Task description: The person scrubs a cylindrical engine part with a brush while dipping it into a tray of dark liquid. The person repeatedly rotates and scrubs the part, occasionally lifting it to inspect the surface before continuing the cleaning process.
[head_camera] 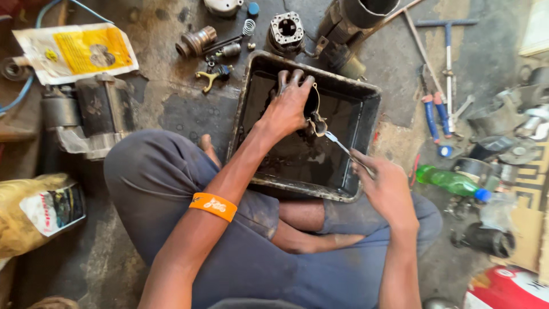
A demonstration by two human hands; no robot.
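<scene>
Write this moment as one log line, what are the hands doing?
left hand: holds dark metal part over black tray | right hand: holds thin metal tool, tip at part

Tray walls (pixel 246 109) hem both hands; bare floor (pixel 183 111) lies open left, tools (pixel 437 111) crowd the right

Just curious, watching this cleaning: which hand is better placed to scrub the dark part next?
Probably the right hand: it holds the small brush, tip already at the dark part. The left hand grips that part over the black tray.
</scene>
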